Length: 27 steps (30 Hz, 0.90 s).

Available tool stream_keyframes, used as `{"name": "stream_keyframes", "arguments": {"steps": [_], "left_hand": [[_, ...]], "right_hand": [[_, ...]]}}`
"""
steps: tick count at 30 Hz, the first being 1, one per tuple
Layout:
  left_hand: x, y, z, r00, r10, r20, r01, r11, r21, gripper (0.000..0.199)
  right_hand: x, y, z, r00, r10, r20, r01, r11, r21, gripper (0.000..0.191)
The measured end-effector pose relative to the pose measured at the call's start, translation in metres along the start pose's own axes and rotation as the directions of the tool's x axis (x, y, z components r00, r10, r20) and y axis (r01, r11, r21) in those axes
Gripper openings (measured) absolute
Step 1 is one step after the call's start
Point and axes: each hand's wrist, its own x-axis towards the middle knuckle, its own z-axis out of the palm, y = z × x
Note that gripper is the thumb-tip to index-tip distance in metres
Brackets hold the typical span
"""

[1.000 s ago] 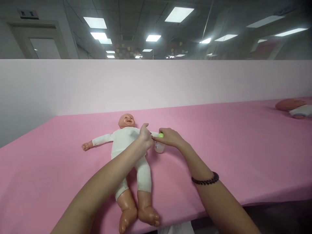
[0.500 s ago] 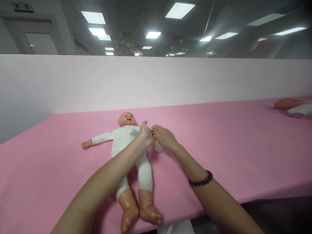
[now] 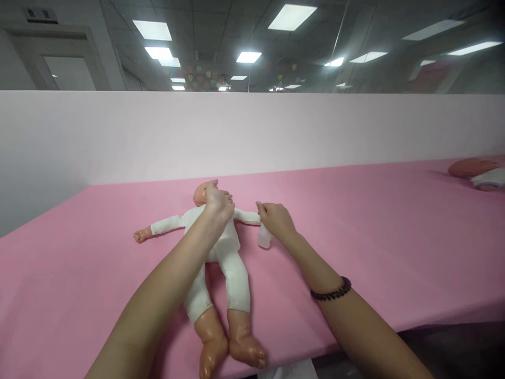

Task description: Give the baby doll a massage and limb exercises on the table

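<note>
Doll (image 3: pixel 232 242) in white clothing, laid on its back upon a pink-covered table (image 3: pixel 374 231). Long axis runs from the near edge toward the far wall, with a slight slant: head at the far end, bare feet at the near edge, toes toward the person. Both arms spread wide, nearly square to the body.

Bottle (image 3: pixel 264 240), whitish, beside the doll's left arm at its outer end. Its visible lower end faces the near edge; long axis roughly up and down; upper end covered by the right grip (image 3: pixel 276 218). Fingers curl there, but whether they clasp the bottle or the doll's hand I cannot tell.

Left grip (image 3: pixel 219 202) stands over the doll's upper chest, screening part of its head, thumb raised, forearm crossing the torso. Cannot tell if it is closed on anything. Dark coiled band (image 3: pixel 331 290) on the right wrist.

Surface and room: pink cover smooth and flat, dropping at the near edge. Second doll (image 3: pixel 469 167) at the far right. Pale wall (image 3: pixel 276 131) behind; above it, glass showing bright ceiling lights (image 3: pixel 292 17); door (image 3: pixel 71 71) at upper left
</note>
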Motion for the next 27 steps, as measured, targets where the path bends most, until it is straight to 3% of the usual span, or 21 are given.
{"name": "stream_keyframes", "arguments": {"steps": [4,7,11,15,18,20,23,25,27], "left_hand": [[-0.022,0.052,-0.014,0.986,0.16,0.05,-0.155,0.984,-0.094,0.069],[-0.039,0.078,-0.026,0.943,0.326,0.075,-0.313,0.939,-0.142,0.076],[-0.059,0.092,-0.034,0.872,0.478,0.102,-0.462,0.874,-0.15,0.078],[-0.07,0.092,-0.034,0.842,0.521,0.139,-0.511,0.853,-0.106,0.075],[-0.068,0.088,-0.029,0.824,0.545,0.153,-0.543,0.837,-0.058,0.069],[-0.066,0.08,-0.024,0.802,0.572,0.171,-0.577,0.816,-0.021,0.063],[-0.065,0.062,-0.014,0.729,0.613,0.303,-0.656,0.753,0.055,0.056],[-0.068,0.049,-0.011,0.646,0.628,0.435,-0.729,0.677,0.105,0.054],[-0.071,0.041,-0.011,0.553,0.64,0.533,-0.803,0.581,0.135,0.051]], "right_hand": [[0.013,0.031,-0.018,0.972,0.178,-0.155,-0.209,0.955,-0.21,0.052],[0.018,0.055,-0.027,0.937,0.277,-0.213,-0.329,0.904,-0.273,0.052],[0.019,0.073,-0.027,0.94,0.314,-0.135,-0.341,0.886,-0.313,0.049],[0.015,0.069,-0.03,0.947,0.32,-0.018,-0.316,0.923,-0.218,0.053],[0.012,0.037,-0.043,0.954,0.219,-0.203,-0.213,0.976,0.051,0.068],[0.008,-0.002,-0.055,0.935,0.116,-0.335,0.01,0.936,0.352,0.076],[-0.004,-0.078,-0.07,0.934,-0.145,-0.326,0.345,0.602,0.72,0.072],[-0.016,-0.126,-0.076,0.89,-0.335,-0.309,0.432,0.406,0.805,0.069],[-0.026,-0.164,-0.075,0.864,-0.401,-0.306,0.426,0.258,0.867,0.064]]}}
